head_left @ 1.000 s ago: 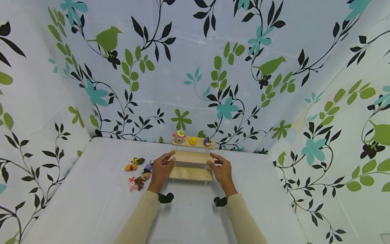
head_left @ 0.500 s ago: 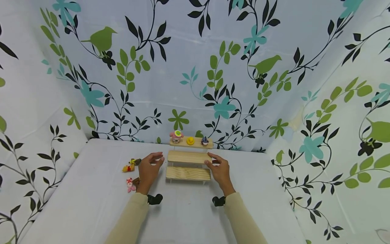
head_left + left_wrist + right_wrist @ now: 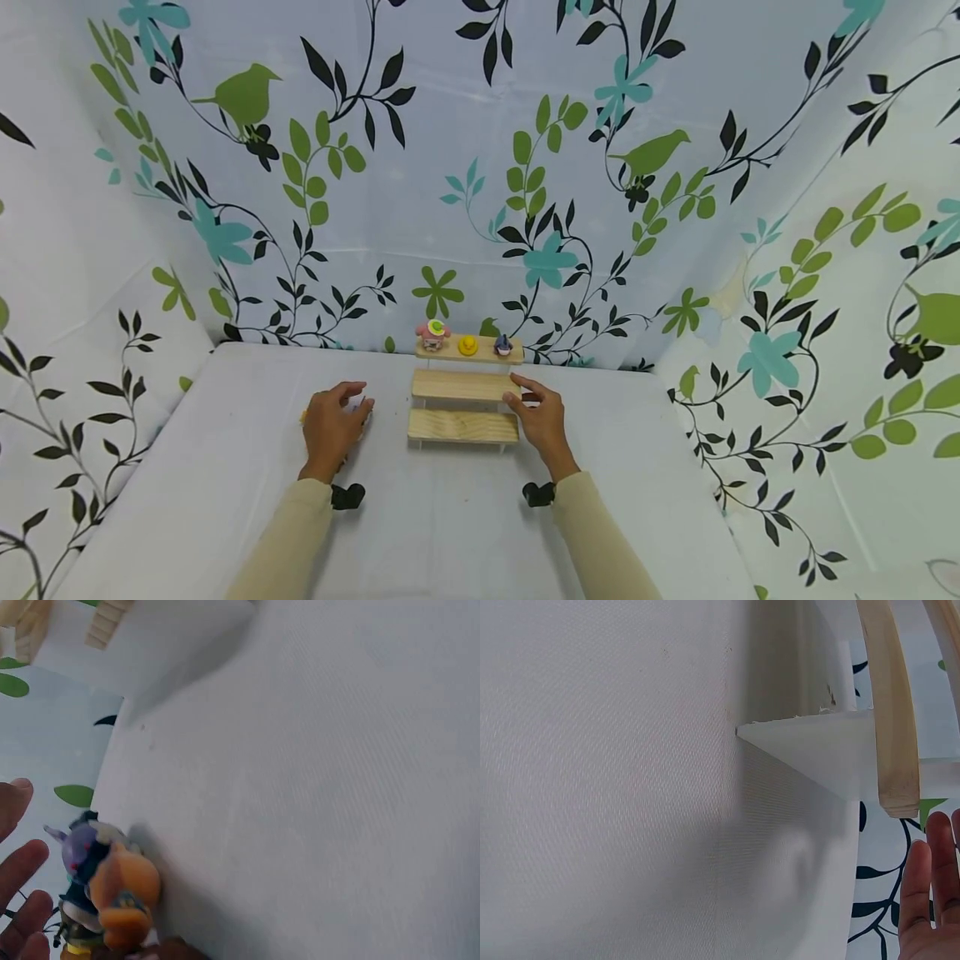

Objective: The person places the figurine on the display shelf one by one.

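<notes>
three toys (image 3: pixel 468 345) set on top shelf (image 3: pixel 486 352); lower shelves (image 3: pixel 462 427) left bare. loose toys (image 3: pixel 126 881) seemingly unplaced; left hand (image 3: pixel 330 427) and right hand (image 3: pixel 542 417) fingers parted, nothing gripped.

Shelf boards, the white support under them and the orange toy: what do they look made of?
Shelf boards: likely bare wood, matte, pale with visible grain.
White support: perhaps plastic or board, matte, thin with a ragged edge.
Orange toy: probably plastic or rubber, with smooth, rounded surfaces.

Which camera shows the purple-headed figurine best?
The left wrist view: the purple-headed figurine shows up close there, partly behind an orange figurine. In the head view the left hand hides most or all of it; the right wrist view doesn't show it.
</notes>
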Available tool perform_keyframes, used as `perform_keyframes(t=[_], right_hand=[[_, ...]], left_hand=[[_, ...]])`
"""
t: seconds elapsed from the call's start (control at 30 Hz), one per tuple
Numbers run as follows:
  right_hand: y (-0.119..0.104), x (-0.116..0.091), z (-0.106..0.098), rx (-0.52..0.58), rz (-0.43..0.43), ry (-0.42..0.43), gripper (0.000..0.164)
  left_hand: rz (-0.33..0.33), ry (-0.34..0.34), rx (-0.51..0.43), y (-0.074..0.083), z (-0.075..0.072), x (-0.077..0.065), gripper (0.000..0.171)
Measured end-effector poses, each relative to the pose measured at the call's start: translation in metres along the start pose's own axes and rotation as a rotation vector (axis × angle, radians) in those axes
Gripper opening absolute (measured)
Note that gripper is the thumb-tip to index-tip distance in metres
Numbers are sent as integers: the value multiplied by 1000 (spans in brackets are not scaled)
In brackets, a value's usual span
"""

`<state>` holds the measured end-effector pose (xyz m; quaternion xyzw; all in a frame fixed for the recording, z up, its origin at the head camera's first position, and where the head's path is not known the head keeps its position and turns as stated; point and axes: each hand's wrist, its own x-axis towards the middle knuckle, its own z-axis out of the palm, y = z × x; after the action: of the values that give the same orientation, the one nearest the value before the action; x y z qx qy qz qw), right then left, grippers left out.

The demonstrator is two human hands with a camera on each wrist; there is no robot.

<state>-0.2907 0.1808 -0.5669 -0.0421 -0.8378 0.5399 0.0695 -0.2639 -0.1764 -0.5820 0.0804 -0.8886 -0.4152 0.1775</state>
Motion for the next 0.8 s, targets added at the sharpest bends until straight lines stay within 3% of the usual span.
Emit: perform_keyframes(t=[0.3, 0.8], right_hand=[[1, -2, 0, 24, -4, -4, 42], [2, -2, 1, 43, -14, 1, 42]], left_hand=[[6, -45, 130, -14, 1, -3, 36], [73, -16, 233, -14, 9, -3, 33]])
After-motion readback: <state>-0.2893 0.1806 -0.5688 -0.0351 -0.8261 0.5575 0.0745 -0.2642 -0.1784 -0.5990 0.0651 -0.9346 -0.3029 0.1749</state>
